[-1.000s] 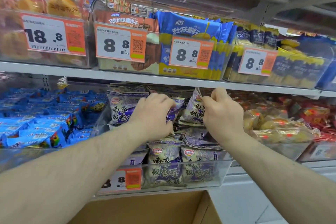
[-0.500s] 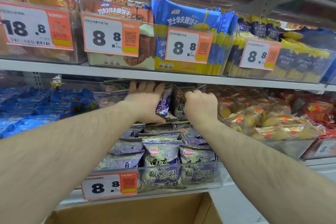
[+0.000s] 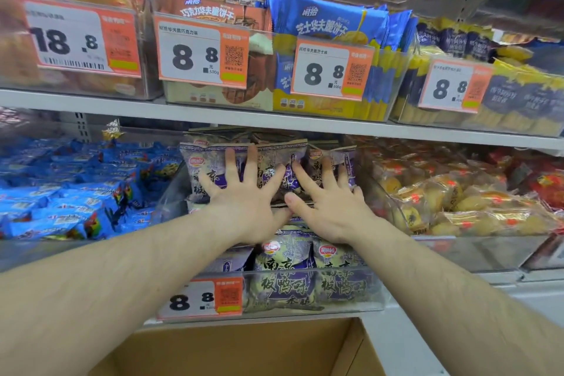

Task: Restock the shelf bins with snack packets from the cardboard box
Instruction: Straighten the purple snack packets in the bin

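Note:
A clear plastic bin (image 3: 375,293) on the lower shelf holds several purple-and-cream snack packets (image 3: 283,281). More of these packets stand upright in a row (image 3: 207,162) at the back of the bin. My left hand (image 3: 244,201) lies flat with fingers spread against that back row. My right hand (image 3: 329,201) presses the same row just to the right, fingers straight and spread. Neither hand holds a packet. The cardboard box (image 3: 244,351) sits below the shelf at the bottom of the view, its inside mostly out of sight.
A bin of blue packets (image 3: 76,192) is to the left, a bin of yellow-and-red cakes (image 3: 457,201) to the right. The upper shelf (image 3: 274,119) carries bins with orange price tags (image 3: 201,55) and overhangs the back row closely.
Both hands let go of the packets they pinched and opened flat, fingers spread, pressing the back row. The view moved closer to the shelf.

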A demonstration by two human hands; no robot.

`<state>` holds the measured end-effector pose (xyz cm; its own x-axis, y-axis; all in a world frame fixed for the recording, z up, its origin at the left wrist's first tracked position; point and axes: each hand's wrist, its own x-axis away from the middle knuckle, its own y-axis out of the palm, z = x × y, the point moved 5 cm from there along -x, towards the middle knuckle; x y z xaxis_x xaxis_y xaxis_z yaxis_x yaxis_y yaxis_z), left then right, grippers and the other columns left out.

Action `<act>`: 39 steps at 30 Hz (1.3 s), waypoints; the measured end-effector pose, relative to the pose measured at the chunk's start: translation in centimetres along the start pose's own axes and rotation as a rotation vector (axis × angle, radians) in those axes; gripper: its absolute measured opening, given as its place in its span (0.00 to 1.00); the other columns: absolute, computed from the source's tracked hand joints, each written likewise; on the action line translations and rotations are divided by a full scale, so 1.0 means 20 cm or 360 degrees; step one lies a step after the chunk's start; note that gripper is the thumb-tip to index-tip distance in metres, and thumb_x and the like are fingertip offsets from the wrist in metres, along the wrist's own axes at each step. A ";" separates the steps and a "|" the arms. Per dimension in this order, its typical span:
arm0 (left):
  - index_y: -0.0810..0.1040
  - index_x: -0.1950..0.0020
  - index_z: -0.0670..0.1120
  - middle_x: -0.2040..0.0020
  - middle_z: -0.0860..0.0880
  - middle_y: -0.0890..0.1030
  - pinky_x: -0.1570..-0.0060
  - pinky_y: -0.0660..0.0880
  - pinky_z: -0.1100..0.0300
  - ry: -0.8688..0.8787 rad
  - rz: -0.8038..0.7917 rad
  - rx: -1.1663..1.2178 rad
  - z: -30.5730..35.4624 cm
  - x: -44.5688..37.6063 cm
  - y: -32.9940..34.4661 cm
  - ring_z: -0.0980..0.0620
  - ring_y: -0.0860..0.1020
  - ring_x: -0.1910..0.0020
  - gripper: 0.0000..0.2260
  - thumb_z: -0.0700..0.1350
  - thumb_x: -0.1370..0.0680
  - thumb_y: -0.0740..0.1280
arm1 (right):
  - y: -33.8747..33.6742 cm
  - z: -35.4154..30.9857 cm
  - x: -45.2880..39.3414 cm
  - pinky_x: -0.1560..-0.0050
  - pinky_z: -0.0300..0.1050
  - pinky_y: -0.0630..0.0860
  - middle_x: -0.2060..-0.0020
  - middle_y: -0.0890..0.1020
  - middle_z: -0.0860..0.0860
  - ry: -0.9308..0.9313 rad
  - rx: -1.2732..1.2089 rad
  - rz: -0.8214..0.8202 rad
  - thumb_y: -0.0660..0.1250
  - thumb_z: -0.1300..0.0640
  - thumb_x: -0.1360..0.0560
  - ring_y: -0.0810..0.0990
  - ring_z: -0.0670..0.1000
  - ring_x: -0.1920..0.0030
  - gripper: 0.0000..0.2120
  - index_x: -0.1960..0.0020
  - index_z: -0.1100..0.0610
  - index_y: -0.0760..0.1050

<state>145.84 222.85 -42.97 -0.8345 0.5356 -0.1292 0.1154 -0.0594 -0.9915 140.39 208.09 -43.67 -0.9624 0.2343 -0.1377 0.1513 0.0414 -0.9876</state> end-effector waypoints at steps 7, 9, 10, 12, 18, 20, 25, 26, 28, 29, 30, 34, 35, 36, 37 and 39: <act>0.34 0.26 0.67 0.23 0.50 0.29 0.39 0.33 0.23 0.0091 -0.0194 -0.0077 0.00 -0.13 0.04 0.35 0.26 0.28 0.34 0.72 0.27 0.46 | 0.04 0.01 -0.05 0.26 0.67 0.45 0.22 0.35 0.51 0.0132 -0.0032 -0.0228 0.39 0.21 0.32 0.35 0.63 0.24 0.37 0.26 0.30 0.36; 0.35 0.26 0.67 0.23 0.50 0.30 0.38 0.33 0.24 0.0083 -0.0205 -0.0053 0.00 -0.14 0.04 0.36 0.27 0.28 0.32 0.71 0.26 0.45 | 0.03 0.02 -0.06 0.25 0.65 0.44 0.22 0.36 0.51 0.0122 -0.0003 -0.0235 0.38 0.21 0.32 0.36 0.63 0.23 0.37 0.26 0.30 0.37; 0.35 0.25 0.67 0.23 0.51 0.30 0.38 0.33 0.24 0.0087 -0.0216 -0.0026 -0.01 -0.14 0.03 0.37 0.27 0.27 0.32 0.71 0.26 0.45 | 0.02 0.02 -0.06 0.25 0.65 0.44 0.22 0.37 0.51 0.0124 -0.0013 -0.0241 0.38 0.21 0.32 0.37 0.63 0.23 0.37 0.25 0.30 0.38; 0.35 0.25 0.67 0.23 0.51 0.31 0.36 0.33 0.25 0.0114 -0.0220 0.0022 0.00 -0.09 0.00 0.38 0.27 0.27 0.32 0.72 0.26 0.44 | -0.02 0.01 -0.04 0.25 0.64 0.45 0.21 0.41 0.52 0.0122 -0.0052 -0.0204 0.39 0.23 0.29 0.42 0.63 0.22 0.35 0.25 0.31 0.41; 0.66 0.29 0.56 0.28 0.47 0.67 0.33 0.58 0.37 0.0341 0.0400 -0.0030 -0.11 0.36 -0.10 0.42 0.63 0.28 0.29 0.66 0.25 0.49 | -0.21 -0.06 0.41 0.54 0.51 0.76 0.56 0.83 0.53 -0.0309 -0.0224 0.1093 0.60 0.42 0.24 0.80 0.57 0.54 0.20 0.50 0.55 0.82; 0.78 0.47 0.51 0.50 0.48 0.77 0.52 0.70 0.48 0.0494 0.0579 -0.0067 -0.13 0.48 -0.05 0.43 0.76 0.49 0.20 0.61 0.28 0.56 | -0.11 -0.10 0.54 0.69 0.48 0.74 0.67 0.79 0.50 -0.0412 -0.0059 0.1172 0.65 0.43 0.28 0.78 0.55 0.67 0.16 0.60 0.56 0.81; 0.75 0.55 0.49 0.61 0.49 0.75 0.63 0.71 0.52 0.0605 0.0565 -0.0165 -0.12 0.51 0.04 0.44 0.75 0.61 0.14 0.55 0.35 0.68 | 0.08 -0.15 0.55 0.75 0.42 0.69 0.74 0.75 0.48 -0.0173 0.0261 0.0802 0.80 0.40 0.43 0.77 0.53 0.72 0.21 0.70 0.54 0.74; 0.75 0.56 0.49 0.61 0.49 0.76 0.63 0.70 0.52 0.0612 0.0595 -0.0203 -0.11 0.52 0.04 0.44 0.76 0.61 0.14 0.55 0.36 0.69 | 0.08 -0.15 0.54 0.76 0.41 0.68 0.75 0.75 0.48 -0.0143 0.0252 0.0796 0.81 0.40 0.45 0.77 0.53 0.72 0.22 0.70 0.53 0.74; 0.75 0.57 0.49 0.61 0.49 0.76 0.62 0.70 0.51 0.0617 0.0657 -0.0269 -0.11 0.53 0.04 0.44 0.77 0.61 0.15 0.54 0.37 0.72 | 0.08 -0.14 0.53 0.76 0.41 0.68 0.74 0.76 0.46 -0.0098 0.0217 0.0805 0.82 0.40 0.46 0.77 0.52 0.70 0.22 0.71 0.52 0.74; 0.75 0.58 0.49 0.62 0.49 0.77 0.62 0.69 0.51 0.0612 0.0682 -0.0286 -0.11 0.53 0.03 0.44 0.77 0.62 0.16 0.55 0.38 0.75 | 0.07 -0.14 0.52 0.75 0.41 0.69 0.73 0.77 0.46 -0.0088 0.0192 0.0817 0.81 0.40 0.45 0.78 0.52 0.68 0.21 0.70 0.52 0.74; 0.75 0.59 0.48 0.63 0.49 0.77 0.61 0.69 0.50 0.0607 0.0699 -0.0292 -0.11 0.52 0.02 0.44 0.77 0.62 0.18 0.55 0.39 0.77 | 0.06 -0.13 0.51 0.73 0.41 0.69 0.71 0.78 0.46 -0.0086 0.0150 0.0834 0.80 0.40 0.42 0.78 0.52 0.65 0.20 0.69 0.52 0.74; 0.76 0.60 0.48 0.65 0.50 0.78 0.61 0.66 0.52 0.0524 0.0666 -0.0350 -0.11 0.43 0.00 0.45 0.78 0.64 0.20 0.54 0.42 0.80 | 0.02 -0.08 0.44 0.62 0.44 0.67 0.61 0.79 0.47 -0.0066 -0.0077 0.0751 0.72 0.40 0.30 0.75 0.52 0.54 0.17 0.62 0.52 0.74; 0.75 0.59 0.49 0.63 0.50 0.78 0.61 0.66 0.52 0.0482 0.0620 -0.0370 -0.11 0.40 0.00 0.45 0.78 0.63 0.19 0.54 0.41 0.80 | 0.02 -0.08 0.42 0.61 0.44 0.66 0.60 0.79 0.47 -0.0051 -0.0101 0.0730 0.70 0.39 0.29 0.74 0.52 0.53 0.17 0.61 0.52 0.73; 0.75 0.58 0.49 0.61 0.51 0.79 0.59 0.65 0.53 0.0440 0.0576 -0.0391 -0.12 0.38 0.00 0.46 0.79 0.61 0.19 0.55 0.39 0.79 | 0.02 -0.08 0.39 0.60 0.44 0.66 0.59 0.79 0.47 -0.0030 -0.0109 0.0708 0.70 0.39 0.29 0.74 0.51 0.51 0.17 0.61 0.51 0.71; 0.75 0.54 0.50 0.57 0.51 0.80 0.56 0.65 0.52 0.0410 0.0559 -0.0408 -0.12 0.36 0.01 0.46 0.79 0.56 0.17 0.57 0.35 0.76 | 0.03 -0.09 0.37 0.60 0.44 0.65 0.59 0.79 0.46 -0.0004 -0.0111 0.0685 0.70 0.39 0.28 0.74 0.51 0.50 0.17 0.61 0.51 0.70; 0.72 0.45 0.51 0.46 0.52 0.78 0.49 0.64 0.52 0.0363 0.0544 -0.0385 -0.12 0.33 0.02 0.47 0.77 0.45 0.15 0.57 0.26 0.69 | 0.04 -0.09 0.32 0.59 0.44 0.66 0.58 0.78 0.46 0.0036 -0.0115 0.0658 0.69 0.39 0.28 0.74 0.51 0.49 0.17 0.61 0.50 0.68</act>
<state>141.76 228.44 -44.11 -0.5904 0.6924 -0.4148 0.5074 -0.0812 -0.8579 134.67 211.35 -45.19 -0.8120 0.2668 -0.5190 0.5402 0.0073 -0.8415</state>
